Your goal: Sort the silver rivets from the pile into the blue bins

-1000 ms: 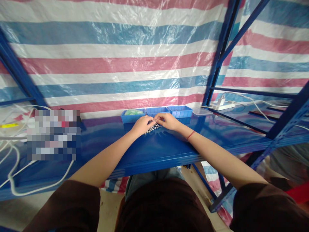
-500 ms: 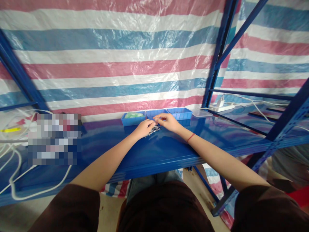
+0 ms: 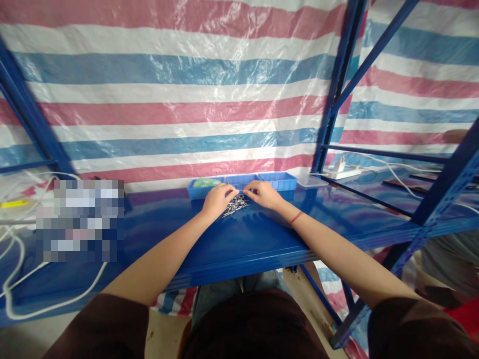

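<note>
A pile of thin silvery metal pieces, like screws or rivets, lies on the blue tabletop. Over its left side is my left hand, thumb and fingers pinched together. My right hand faces it from the right, also in a pinch and wearing a red string on the wrist. Between the two sets of fingertips spans a small thin light-coloured piece, too small to name exactly. Behind the hands stand a blue bin with a green bag in it and two more blue bins.
A clear lid or tray lies right of the bins, with a white power strip beyond the blue post. White cables and a blurred-out patch occupy the left. Striped sheeting hangs behind.
My hands have drawn apart, the left one shifting left, baring more of the metal pile and the thin piece between the fingertips. The camera view has tilted slightly up.
</note>
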`<action>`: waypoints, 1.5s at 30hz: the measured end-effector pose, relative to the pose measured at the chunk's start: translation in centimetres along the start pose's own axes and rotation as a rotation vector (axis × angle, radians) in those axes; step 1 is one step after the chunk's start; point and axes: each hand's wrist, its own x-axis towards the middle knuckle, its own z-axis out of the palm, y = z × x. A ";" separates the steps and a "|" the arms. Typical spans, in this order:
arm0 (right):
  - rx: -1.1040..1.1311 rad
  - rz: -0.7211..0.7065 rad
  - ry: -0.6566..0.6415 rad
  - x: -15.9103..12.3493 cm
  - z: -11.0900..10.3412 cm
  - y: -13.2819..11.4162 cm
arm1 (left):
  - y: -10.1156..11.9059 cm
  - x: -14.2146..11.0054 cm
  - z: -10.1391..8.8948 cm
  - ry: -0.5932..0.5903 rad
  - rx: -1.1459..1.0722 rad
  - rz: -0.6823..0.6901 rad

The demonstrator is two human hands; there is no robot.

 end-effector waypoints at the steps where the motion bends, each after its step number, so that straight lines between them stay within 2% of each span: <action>1: -0.002 0.026 -0.011 0.1 0.2 0.3 | -0.1 0.0 0.2 -0.003 -0.013 -0.014; 3: 0.011 0.134 0.040 0.5 0.5 1.0 | -0.3 -0.1 0.5 -0.016 -0.035 -0.053; 6: 0.010 0.393 0.257 1.0 0.4 2.9 | -0.5 -0.2 0.8 -0.081 -0.037 -0.086; 8: -0.023 0.568 0.362 1.1 -0.1 4.4 | -0.5 -0.3 0.7 -0.139 -0.026 -0.047; 11: -0.051 0.705 0.304 0.7 -0.6 6.1 | -0.2 -0.4 0.5 -0.191 -0.011 0.050; 12: -0.052 0.696 0.258 0.5 -0.6 6.3 | -0.1 -0.4 0.5 -0.199 -0.008 0.072; 14: -0.037 0.583 0.158 0.3 -0.2 6.1 | 0.0 -0.4 0.5 -0.210 -0.005 0.100; 19: 0.101 0.060 -0.240 0.8 1.6 3.2 | -0.9 -0.5 1.2 -0.195 0.013 0.094; 22: 0.052 -0.012 -0.358 1.4 2.3 1.8 | -1.5 -0.5 1.7 -0.172 0.053 0.063; 26: 0.013 0.074 -0.376 1.9 2.3 1.4 | -1.4 0.1 1.7 -0.237 0.085 0.114; 29: 0.059 0.132 -0.337 2.0 2.3 1.9 | -0.9 1.1 1.3 -0.286 0.085 0.165; 33: 0.188 0.218 -0.214 1.9 2.4 2.6 | -0.5 2.3 1.1 -0.325 0.020 0.112; 35: 0.220 0.247 -0.157 1.8 2.4 2.7 | -0.5 2.6 1.5 -0.300 -0.089 0.071; 39: 0.216 0.187 -0.110 1.5 1.9 2.4 | -0.6 2.5 2.4 -0.198 -0.268 0.007; 45: 0.304 0.158 -0.137 1.3 1.4 2.5 | -1.0 2.1 2.0 -0.236 -0.238 -0.017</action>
